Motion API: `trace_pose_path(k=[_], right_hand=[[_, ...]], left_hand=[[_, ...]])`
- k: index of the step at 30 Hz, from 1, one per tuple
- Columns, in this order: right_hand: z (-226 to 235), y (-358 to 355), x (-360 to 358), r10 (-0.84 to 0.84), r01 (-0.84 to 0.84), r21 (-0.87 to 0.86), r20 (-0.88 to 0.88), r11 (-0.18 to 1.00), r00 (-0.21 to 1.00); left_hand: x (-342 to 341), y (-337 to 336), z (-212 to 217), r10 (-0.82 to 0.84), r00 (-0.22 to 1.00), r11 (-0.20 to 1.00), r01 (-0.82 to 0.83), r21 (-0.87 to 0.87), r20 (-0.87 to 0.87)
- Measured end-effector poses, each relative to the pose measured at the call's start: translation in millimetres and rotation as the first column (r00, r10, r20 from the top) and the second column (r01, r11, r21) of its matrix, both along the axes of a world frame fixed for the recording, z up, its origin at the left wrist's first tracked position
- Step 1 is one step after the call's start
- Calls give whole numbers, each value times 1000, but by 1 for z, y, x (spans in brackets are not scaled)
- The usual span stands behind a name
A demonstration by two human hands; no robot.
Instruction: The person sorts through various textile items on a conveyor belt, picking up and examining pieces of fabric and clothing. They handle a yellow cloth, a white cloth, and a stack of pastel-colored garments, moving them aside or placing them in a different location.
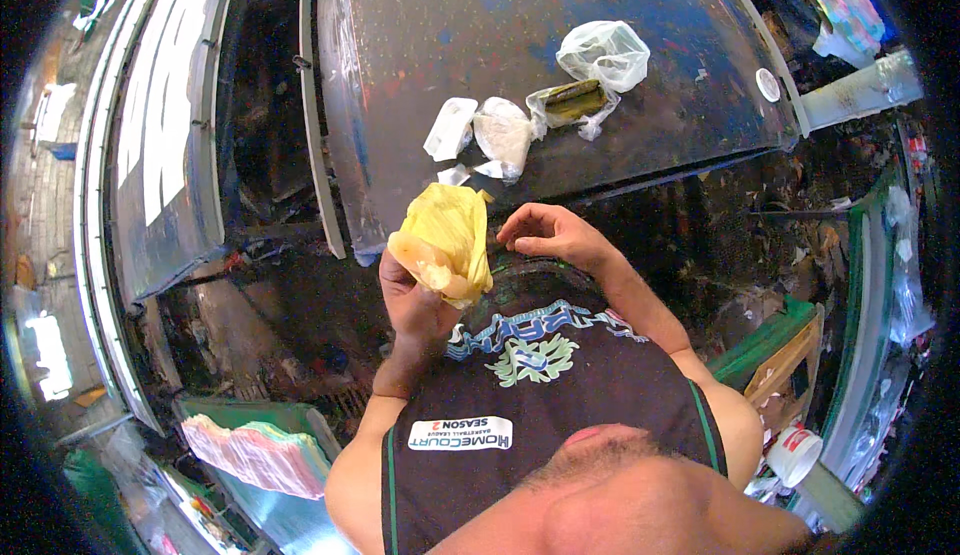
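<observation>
My left hand (410,300) is raised in front of my chest and grips a crumpled yellow plastic bag (455,230) with a pale rounded lump (420,260) showing at its lower left. My right hand (550,235) hovers just to the right of the bag, fingers curled and apart, holding nothing I can make out. Both hands are above the near edge of a dark, paint-stained table (480,15).
On the table lie a white wrapped packet (450,127), a clear bag with pale contents (503,133), a clear bag with a greenish block (572,103), a loose clear bag (605,53) and a small white lid (768,85). A stack of pink sheets (255,450) sits lower left; a white cup (795,455) lower right.
</observation>
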State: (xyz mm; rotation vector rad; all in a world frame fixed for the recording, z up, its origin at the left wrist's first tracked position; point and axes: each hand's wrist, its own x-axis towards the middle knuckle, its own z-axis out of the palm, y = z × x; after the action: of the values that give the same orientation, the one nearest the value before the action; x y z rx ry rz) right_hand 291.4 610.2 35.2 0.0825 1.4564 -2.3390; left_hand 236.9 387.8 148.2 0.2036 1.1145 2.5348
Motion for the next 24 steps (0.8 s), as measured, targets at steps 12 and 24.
trace_pose_path(k=[12,24], right_hand=[[-4,-76,-12,46,-46,0,-21,999,999],[0,-95,-9,69,-70,2,79,998,994]], left_hand=[[-2,-78,-27,-141,988,990,141,-8,-69],[8,-89,-32,-106,985,992,114,-56,133]])
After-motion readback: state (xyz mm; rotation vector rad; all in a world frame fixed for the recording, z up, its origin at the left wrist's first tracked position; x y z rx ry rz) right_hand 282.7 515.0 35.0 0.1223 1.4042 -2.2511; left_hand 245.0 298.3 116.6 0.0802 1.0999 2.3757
